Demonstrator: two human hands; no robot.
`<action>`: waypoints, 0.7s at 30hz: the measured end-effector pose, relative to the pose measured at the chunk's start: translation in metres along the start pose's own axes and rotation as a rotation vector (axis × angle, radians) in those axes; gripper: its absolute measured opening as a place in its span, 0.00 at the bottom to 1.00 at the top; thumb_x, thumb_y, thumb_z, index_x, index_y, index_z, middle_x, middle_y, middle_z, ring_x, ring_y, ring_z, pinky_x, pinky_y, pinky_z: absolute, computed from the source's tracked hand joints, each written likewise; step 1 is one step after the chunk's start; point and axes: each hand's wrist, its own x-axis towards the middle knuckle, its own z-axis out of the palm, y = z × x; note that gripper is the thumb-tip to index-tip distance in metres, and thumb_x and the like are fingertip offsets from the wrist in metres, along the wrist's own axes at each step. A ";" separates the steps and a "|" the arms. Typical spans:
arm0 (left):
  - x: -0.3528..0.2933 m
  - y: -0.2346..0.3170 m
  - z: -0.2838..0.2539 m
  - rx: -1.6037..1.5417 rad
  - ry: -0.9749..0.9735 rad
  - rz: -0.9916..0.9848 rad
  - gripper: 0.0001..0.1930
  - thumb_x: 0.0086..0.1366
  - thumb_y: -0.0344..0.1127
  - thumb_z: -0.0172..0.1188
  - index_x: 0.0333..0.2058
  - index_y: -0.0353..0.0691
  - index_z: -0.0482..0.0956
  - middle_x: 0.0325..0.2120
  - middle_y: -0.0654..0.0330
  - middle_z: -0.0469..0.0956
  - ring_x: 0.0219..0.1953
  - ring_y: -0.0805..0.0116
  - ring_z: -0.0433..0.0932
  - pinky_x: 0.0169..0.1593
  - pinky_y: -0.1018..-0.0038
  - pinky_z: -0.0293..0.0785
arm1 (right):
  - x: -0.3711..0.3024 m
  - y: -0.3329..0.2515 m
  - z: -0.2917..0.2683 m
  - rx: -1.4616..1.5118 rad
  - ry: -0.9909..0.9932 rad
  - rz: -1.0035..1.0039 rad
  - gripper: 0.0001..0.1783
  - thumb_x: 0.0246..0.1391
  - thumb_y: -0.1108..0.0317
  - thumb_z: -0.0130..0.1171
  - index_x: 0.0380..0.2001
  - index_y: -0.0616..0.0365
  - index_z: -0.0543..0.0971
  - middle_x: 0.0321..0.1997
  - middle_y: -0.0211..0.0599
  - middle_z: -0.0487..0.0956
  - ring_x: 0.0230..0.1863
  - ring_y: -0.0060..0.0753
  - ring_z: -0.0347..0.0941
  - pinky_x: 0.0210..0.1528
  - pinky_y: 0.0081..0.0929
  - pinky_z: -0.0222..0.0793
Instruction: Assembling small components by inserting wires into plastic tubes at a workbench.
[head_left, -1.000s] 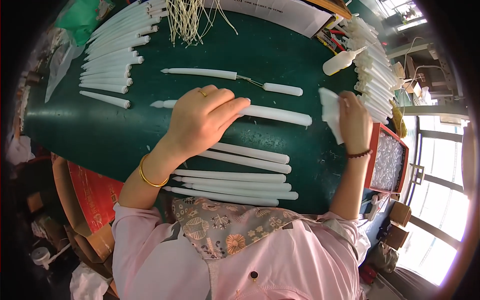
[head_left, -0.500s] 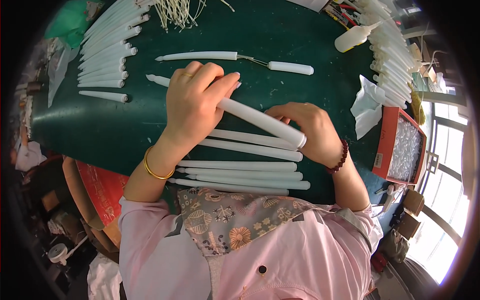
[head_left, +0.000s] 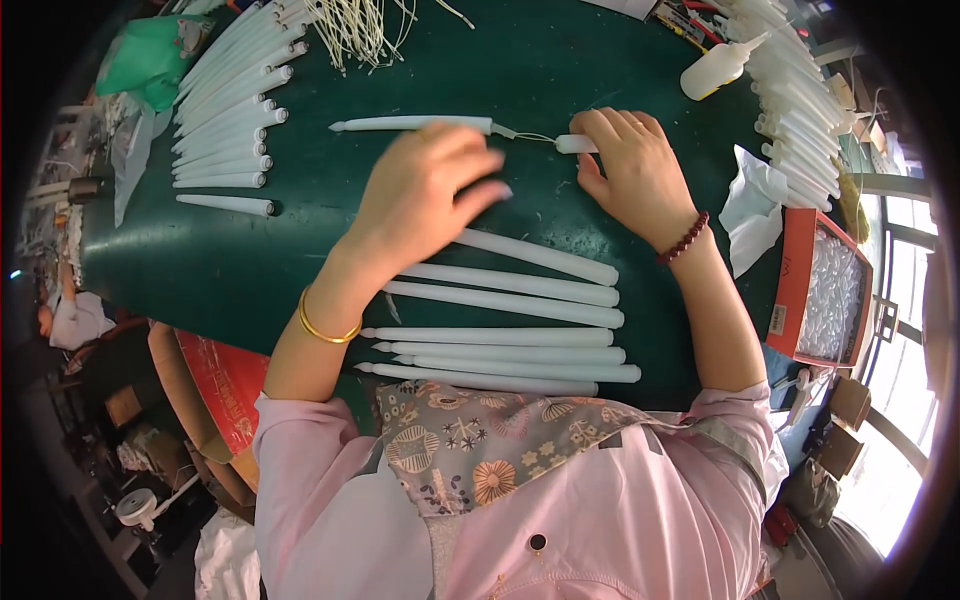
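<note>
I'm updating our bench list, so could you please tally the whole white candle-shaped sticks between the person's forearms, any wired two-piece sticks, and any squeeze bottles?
Whole sticks: 7
Wired two-piece stick: 1
Squeeze bottle: 1
Total: 9

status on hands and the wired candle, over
Left hand open, blurred, by long piece. Right hand over short piece, grip unclear. Wires link pieces. White sheet off right.

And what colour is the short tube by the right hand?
White: the short tube shows best in the head view, partly under the right hand.
</note>
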 end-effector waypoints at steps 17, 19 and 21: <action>0.003 0.032 0.002 -0.327 0.088 -0.077 0.12 0.74 0.35 0.63 0.49 0.34 0.81 0.33 0.52 0.79 0.32 0.48 0.79 0.36 0.58 0.74 | -0.007 -0.052 -0.008 1.183 -0.050 0.590 0.17 0.65 0.75 0.67 0.56 0.64 0.85 0.48 0.29 0.87 0.29 0.10 0.70 0.30 0.14 0.67; 0.004 0.035 0.007 -0.302 0.118 -0.109 0.11 0.74 0.35 0.62 0.48 0.34 0.81 0.32 0.52 0.79 0.32 0.48 0.79 0.35 0.59 0.74 | -0.010 -0.061 -0.006 1.182 -0.002 0.578 0.16 0.65 0.76 0.66 0.55 0.64 0.85 0.45 0.27 0.86 0.29 0.09 0.69 0.30 0.13 0.66; 0.003 0.035 0.011 -0.276 0.146 -0.139 0.11 0.75 0.35 0.62 0.48 0.34 0.82 0.31 0.52 0.79 0.31 0.48 0.79 0.35 0.59 0.74 | -0.011 -0.062 -0.002 1.179 0.048 0.567 0.15 0.66 0.76 0.66 0.54 0.64 0.86 0.42 0.25 0.85 0.29 0.08 0.68 0.29 0.12 0.64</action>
